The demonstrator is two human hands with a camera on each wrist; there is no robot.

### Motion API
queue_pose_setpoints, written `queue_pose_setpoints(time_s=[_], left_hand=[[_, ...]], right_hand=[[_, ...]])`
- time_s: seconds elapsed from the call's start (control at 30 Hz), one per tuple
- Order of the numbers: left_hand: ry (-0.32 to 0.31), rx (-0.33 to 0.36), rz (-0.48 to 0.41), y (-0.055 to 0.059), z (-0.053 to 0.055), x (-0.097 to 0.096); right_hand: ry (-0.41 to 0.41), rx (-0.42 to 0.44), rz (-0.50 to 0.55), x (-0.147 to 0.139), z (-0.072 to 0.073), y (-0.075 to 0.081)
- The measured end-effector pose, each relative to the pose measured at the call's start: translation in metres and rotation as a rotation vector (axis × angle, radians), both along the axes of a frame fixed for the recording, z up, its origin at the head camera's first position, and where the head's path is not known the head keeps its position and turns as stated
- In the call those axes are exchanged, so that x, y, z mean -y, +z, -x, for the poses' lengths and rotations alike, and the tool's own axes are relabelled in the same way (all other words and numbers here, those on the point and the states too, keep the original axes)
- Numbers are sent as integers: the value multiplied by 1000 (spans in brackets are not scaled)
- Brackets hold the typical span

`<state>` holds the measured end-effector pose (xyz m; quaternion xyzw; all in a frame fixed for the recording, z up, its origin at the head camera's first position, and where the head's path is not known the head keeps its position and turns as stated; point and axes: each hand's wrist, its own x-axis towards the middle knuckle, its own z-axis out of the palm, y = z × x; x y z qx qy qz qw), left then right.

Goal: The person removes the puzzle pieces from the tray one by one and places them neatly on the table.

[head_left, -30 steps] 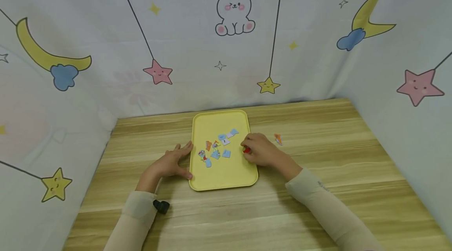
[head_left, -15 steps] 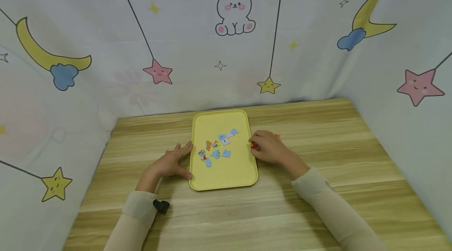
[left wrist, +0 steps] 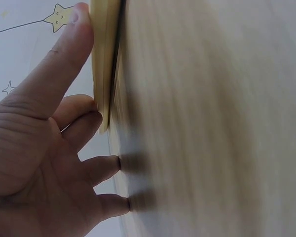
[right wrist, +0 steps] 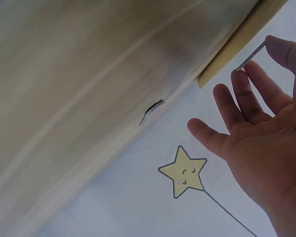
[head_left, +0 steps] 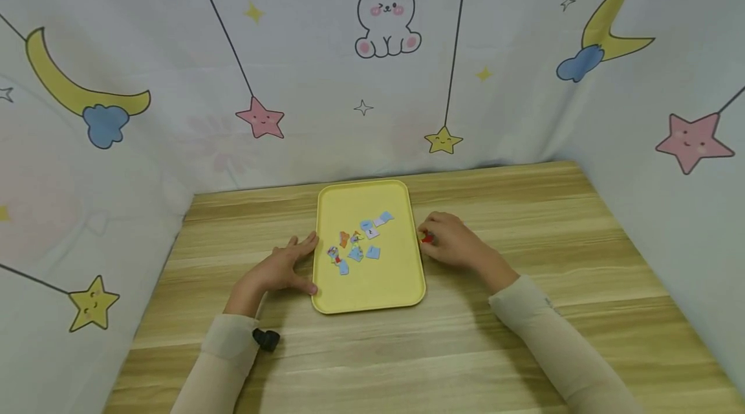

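Note:
My right hand (head_left: pixel 456 242) pinches a small flat puzzle piece (head_left: pixel 427 239), partly red, just outside the tray's right edge. Seen edge-on in the right wrist view, that held piece (right wrist: pixel 250 57) sits between thumb and fingertips. The yellow tray (head_left: pixel 381 294) lies on the table with several picture pieces in its middle, among them a blue one (head_left: pixel 373 252) and an orange one (head_left: pixel 345 239). At the tray's left edge rests my left hand (head_left: pixel 283 266), fingers spread. In the left wrist view its thumb (left wrist: pixel 71 47) lies along the tray's side.
Another thin piece (right wrist: pixel 152 109) lies on the wooden table (head_left: pixel 524 207) in the right wrist view; the right hand hides it in the head view. A white cloth wall (head_left: pixel 314 77) with cartoon prints stands behind and at both sides.
My right hand has carried the red puzzle piece rightward from over the tray to beyond its right edge, covering the orange piece on the table. The left hand has stayed put.

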<state>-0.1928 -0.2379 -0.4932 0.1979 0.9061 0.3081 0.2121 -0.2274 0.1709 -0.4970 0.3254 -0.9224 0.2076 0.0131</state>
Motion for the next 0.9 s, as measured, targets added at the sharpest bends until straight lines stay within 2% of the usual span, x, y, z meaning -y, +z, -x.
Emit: queue_pose_setpoints(time_s=[0.17,0.47,0.9], left_hand=[[3,3,-1,1,0,0],[31,41,-1,1,0,0],[30,51,-3,1,0,-1]], right_hand=[[-6,-11,-1,-8,0,0],[-81,30,9,-27,2,-1],[-86,-4,25,-46,1,-1]])
